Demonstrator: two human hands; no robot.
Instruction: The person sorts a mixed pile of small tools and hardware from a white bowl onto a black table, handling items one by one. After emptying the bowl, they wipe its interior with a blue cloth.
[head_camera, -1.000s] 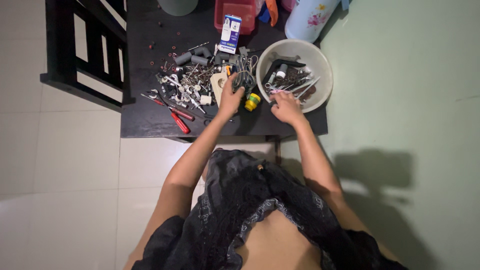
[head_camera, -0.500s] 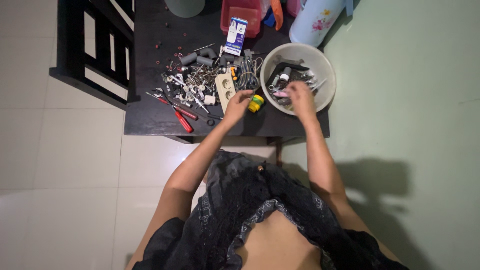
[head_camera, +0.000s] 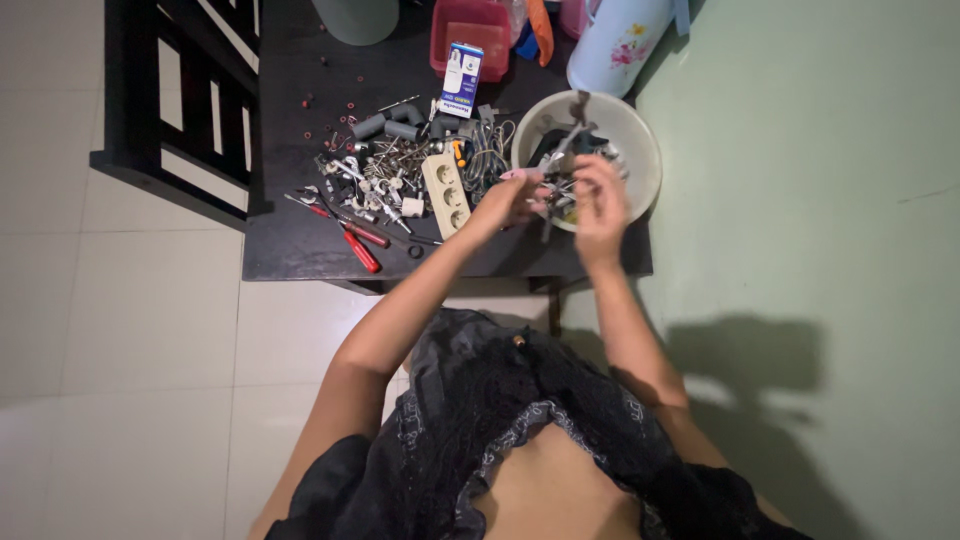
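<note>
In the head view, both hands are raised together just above the near rim of a pale round bowl (head_camera: 640, 150) that stands at the right end of a dark worktop (head_camera: 290, 250). The left hand (head_camera: 512, 200) and the right hand (head_camera: 598, 195) are closed, pinching between them a tangled bunch of metal tools (head_camera: 558, 170), from which thin grey pieces stick out upward and downward. Exactly which pieces are gripped by which fingers cannot be told; the bunch is small and partly hidden by the hands.

More metal parts are left lying inside the bowl. To the left of the hands, a cream power strip (head_camera: 446, 190) lies on the worktop, touching a heap of screws and fittings (head_camera: 375, 175). Beside that heap, grey pipe elbows (head_camera: 385, 125), a coil of grey wire (head_camera: 487, 150) and two red-handled screwdrivers (head_camera: 352, 238) are seen. A small blue-and-white box (head_camera: 461, 78) stands further back, in front of a red tray (head_camera: 470, 30).

The step in hand is judged to be the separating of the held bunch over the bowl. For the next move, a firm pinch on one piece would be called for while the rest is teased free, the bunch being kept over the bowl so that anything dropped is caught.
</note>
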